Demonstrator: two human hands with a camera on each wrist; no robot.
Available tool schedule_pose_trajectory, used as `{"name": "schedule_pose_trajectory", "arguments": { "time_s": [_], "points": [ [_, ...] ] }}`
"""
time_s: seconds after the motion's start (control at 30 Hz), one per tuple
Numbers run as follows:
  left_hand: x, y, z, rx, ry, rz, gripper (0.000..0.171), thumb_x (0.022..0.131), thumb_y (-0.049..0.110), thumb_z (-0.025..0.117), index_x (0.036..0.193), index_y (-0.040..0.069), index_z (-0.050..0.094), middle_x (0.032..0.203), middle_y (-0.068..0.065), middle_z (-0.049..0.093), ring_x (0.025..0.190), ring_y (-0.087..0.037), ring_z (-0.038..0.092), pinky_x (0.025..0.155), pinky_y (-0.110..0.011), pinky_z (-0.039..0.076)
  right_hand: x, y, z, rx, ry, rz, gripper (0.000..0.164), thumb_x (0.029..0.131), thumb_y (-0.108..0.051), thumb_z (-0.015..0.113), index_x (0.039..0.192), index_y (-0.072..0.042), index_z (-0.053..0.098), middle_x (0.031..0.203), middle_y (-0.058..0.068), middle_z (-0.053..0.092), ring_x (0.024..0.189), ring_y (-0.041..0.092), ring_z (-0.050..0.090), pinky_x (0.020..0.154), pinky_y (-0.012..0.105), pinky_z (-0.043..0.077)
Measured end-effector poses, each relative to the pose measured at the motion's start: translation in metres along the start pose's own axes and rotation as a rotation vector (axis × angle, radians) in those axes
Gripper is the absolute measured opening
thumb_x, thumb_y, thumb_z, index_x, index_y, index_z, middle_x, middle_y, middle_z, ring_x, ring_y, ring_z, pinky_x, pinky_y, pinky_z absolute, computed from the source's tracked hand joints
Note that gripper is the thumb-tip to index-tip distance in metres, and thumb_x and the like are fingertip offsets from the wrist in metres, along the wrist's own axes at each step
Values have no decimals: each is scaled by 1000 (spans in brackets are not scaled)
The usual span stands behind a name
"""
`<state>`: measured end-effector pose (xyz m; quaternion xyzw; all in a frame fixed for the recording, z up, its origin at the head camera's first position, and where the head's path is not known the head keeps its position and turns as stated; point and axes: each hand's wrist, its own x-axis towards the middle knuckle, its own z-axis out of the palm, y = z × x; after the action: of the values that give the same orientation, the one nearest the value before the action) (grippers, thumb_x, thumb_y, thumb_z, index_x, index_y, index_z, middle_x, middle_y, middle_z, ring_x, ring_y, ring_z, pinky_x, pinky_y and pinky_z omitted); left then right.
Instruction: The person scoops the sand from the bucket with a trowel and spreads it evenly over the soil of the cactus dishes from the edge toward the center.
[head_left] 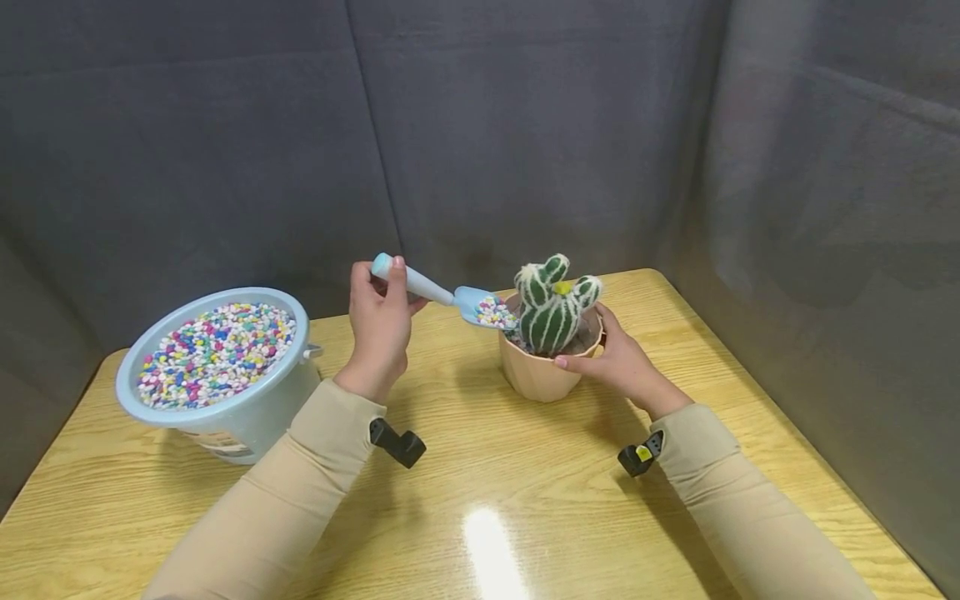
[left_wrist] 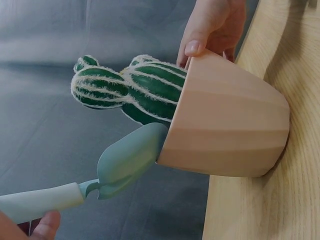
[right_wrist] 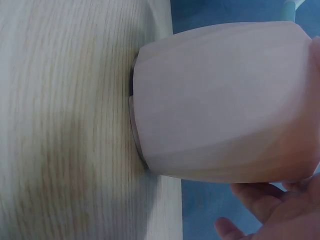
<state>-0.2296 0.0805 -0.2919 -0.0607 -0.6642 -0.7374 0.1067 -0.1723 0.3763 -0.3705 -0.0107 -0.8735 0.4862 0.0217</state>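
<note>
My left hand [head_left: 381, 325] grips the pale handle of a small blue hand trowel [head_left: 468, 302]. Colourful pebbles [head_left: 495, 312] lie on its blade, and its tip is at the left rim of a peach flower pot [head_left: 536, 377]. In the left wrist view the trowel's underside [left_wrist: 131, 157] touches or nearly touches the pot's rim. A green cactus with white fuzzy ribs [head_left: 551, 325] stands in the pot, in greyish soil. My right hand [head_left: 618, 362] holds the pot's right side, thumb at the front rim and other fingers behind; the right wrist view shows fingers [right_wrist: 260, 200] against the pot wall.
A light blue bucket [head_left: 281, 417] full of multicoloured pebbles [head_left: 217, 354] stands at the left of the wooden table [head_left: 480, 467]. Dark grey cloth [head_left: 525, 125] hangs behind the table and along its right side. The pot stands near the table's back edge.
</note>
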Motion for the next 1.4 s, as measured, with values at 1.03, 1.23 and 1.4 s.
{"name": "schedule_pose_trajectory", "arguments": {
  "time_s": [1.03,1.23,1.4],
  "points": [
    [-1,-2,2,-9,-7,-9,20,111,21,50,117,4,42,117,-15,48,119,-32,56,98,-46,58,-3,-10,-8,-35,-89,62,121,87,-36,84,165,-11,-4,167,28,14,151,48,18,121,65,22],
    [-1,-2,4,-8,4,-1,20,111,20,51,117,4,43,117,-16,49,118,-32,57,98,-46,58,-11,-29,2,-67,-11,103,132,83,-41,87,161,1,-11,168,29,6,153,45,11,123,62,17],
    [-1,-2,4,-4,-13,2,22,111,21,51,119,3,42,121,-17,49,121,-33,57,98,-46,58,-15,-36,12,-165,47,93,132,82,-45,86,158,11,-6,164,35,13,151,48,18,122,61,22]
  ]
}}
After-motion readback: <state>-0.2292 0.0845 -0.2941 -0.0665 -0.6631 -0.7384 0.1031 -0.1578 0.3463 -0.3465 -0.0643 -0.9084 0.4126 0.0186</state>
